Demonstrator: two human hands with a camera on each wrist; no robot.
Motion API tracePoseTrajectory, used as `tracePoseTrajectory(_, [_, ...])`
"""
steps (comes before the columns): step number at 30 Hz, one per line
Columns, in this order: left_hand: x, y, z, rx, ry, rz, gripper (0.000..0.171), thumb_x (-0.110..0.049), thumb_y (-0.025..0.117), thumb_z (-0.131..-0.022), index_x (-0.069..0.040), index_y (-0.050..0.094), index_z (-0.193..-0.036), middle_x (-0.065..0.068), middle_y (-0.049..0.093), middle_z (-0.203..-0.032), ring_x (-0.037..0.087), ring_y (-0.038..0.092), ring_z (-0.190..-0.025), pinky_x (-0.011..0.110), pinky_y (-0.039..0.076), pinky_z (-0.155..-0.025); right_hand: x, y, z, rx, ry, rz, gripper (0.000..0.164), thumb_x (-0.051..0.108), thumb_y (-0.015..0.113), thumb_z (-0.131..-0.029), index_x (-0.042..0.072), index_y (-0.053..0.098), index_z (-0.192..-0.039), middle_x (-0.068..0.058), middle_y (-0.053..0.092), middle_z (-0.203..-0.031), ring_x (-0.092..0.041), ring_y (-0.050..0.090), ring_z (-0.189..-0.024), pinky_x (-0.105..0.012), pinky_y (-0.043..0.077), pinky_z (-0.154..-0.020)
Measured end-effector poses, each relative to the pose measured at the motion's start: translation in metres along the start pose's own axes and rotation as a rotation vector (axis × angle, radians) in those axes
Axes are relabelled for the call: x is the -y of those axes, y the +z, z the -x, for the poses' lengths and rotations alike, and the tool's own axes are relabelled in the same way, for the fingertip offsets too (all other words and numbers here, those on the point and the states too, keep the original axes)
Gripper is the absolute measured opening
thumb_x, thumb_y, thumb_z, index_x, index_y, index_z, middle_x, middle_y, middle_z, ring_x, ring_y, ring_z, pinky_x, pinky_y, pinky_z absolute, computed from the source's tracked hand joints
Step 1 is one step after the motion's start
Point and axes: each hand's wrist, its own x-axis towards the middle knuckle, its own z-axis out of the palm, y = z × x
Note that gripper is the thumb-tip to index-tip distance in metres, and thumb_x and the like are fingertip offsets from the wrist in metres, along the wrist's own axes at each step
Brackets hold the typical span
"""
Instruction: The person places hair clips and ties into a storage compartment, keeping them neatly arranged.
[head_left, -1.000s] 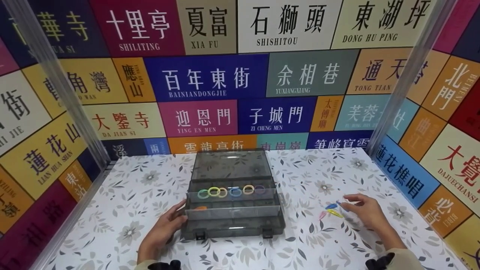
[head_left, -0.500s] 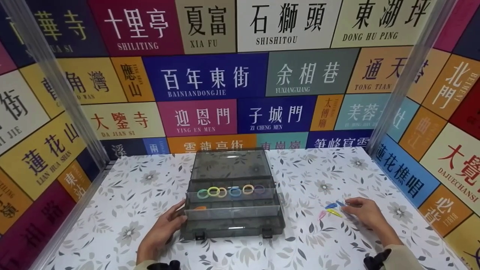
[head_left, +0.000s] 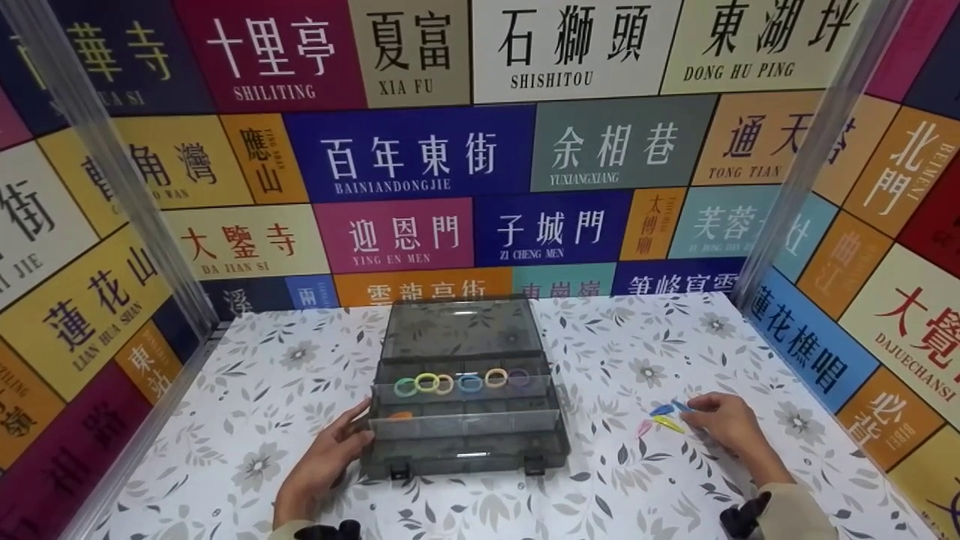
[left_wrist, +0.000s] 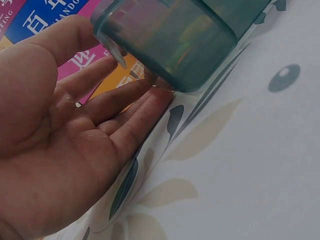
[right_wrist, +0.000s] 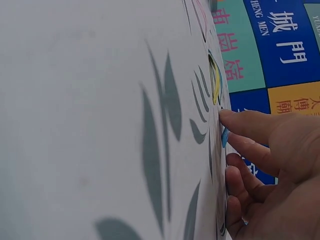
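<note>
Light-blue clip is at the right hand's fingertips, pinched between thumb and index finger; the other fingers of the right hand are loosely bent. Can't tell if the clip is clear of the tabletop. Blue clip and yellow clip lie just beyond those fingertips, toward the left hand; pink clip is the farthest of the group from the right hand.

Left hand is open, fingers mostly extended, touching the near side of the grey see-through box, nothing gripped. Box sits between the hands, lid open, holding coloured rings and an orange piece on the left hand's side.

Hard to see: right fingers cover part of the light-blue clip; left wrist view shows box contents only as a blur; right wrist view sees the clips edge-on; pink one cut off at top; orange piece's shape unclear through the plastic.
</note>
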Motion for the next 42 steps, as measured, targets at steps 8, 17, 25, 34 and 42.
tracePoseTrajectory(8, [-0.001, 0.001, 0.0, -0.001, -0.03, 0.015, 0.068, -0.03, 0.063, -0.099, -0.018, 0.032, -0.158, 0.025, 0.033, -0.16, 0.044, 0.036, -0.147, 0.056, 0.041, -0.116, 0.001, 0.001, -0.001, -0.044, -0.051, 0.049, 0.034, 0.027, 0.073, -0.091, 0.0, 0.07, -0.111, -0.023, 0.067, -0.113, -0.024, 0.06, -0.087, -0.029, 0.047, -0.064])
tracePoseTrajectory(17, [0.001, 0.001, 0.001, -0.007, -0.015, 0.019, 0.066, -0.024, 0.062, -0.1, -0.016, 0.033, -0.158, 0.027, 0.033, -0.159, 0.044, 0.036, -0.146, 0.056, 0.04, -0.116, 0.004, 0.001, -0.001, -0.06, -0.034, 0.078, 0.025, 0.022, 0.069, -0.092, 0.0, 0.073, -0.103, -0.014, 0.069, -0.094, -0.019, 0.057, -0.07, -0.031, 0.046, -0.055])
tracePoseTrajectory(25, [0.0, 0.001, 0.0, -0.003, -0.016, 0.031, 0.066, -0.024, 0.062, -0.1, -0.016, 0.033, -0.158, 0.026, 0.033, -0.16, 0.044, 0.037, -0.146, 0.055, 0.041, -0.115, 0.007, -0.001, 0.001, -0.043, -0.041, 0.069, 0.027, 0.024, 0.068, -0.093, 0.0, 0.072, -0.106, -0.015, 0.069, -0.096, -0.019, 0.056, -0.066, -0.032, 0.046, -0.054])
tracePoseTrajectory(34, [-0.005, 0.002, -0.002, 0.01, -0.046, 0.032, 0.066, -0.027, 0.062, -0.1, -0.019, 0.032, -0.159, 0.019, 0.031, -0.163, 0.039, 0.041, -0.145, 0.054, 0.04, -0.117, 0.02, -0.003, 0.002, -0.016, -0.008, 0.006, 0.035, 0.029, 0.068, -0.093, 0.001, 0.07, -0.114, -0.02, 0.064, -0.111, -0.016, 0.046, -0.055, -0.032, 0.042, -0.049])
tracePoseTrajectory(42, [-0.005, 0.0, 0.0, 0.005, -0.056, 0.019, 0.066, -0.026, 0.062, -0.1, -0.019, 0.032, -0.158, 0.016, 0.027, -0.165, 0.039, 0.039, -0.146, 0.054, 0.041, -0.116, 0.052, -0.005, 0.007, -0.028, -0.113, 0.061, 0.037, 0.033, 0.067, -0.096, 0.003, 0.072, -0.115, -0.027, 0.062, -0.125, -0.021, 0.061, -0.083, -0.028, 0.048, -0.063])
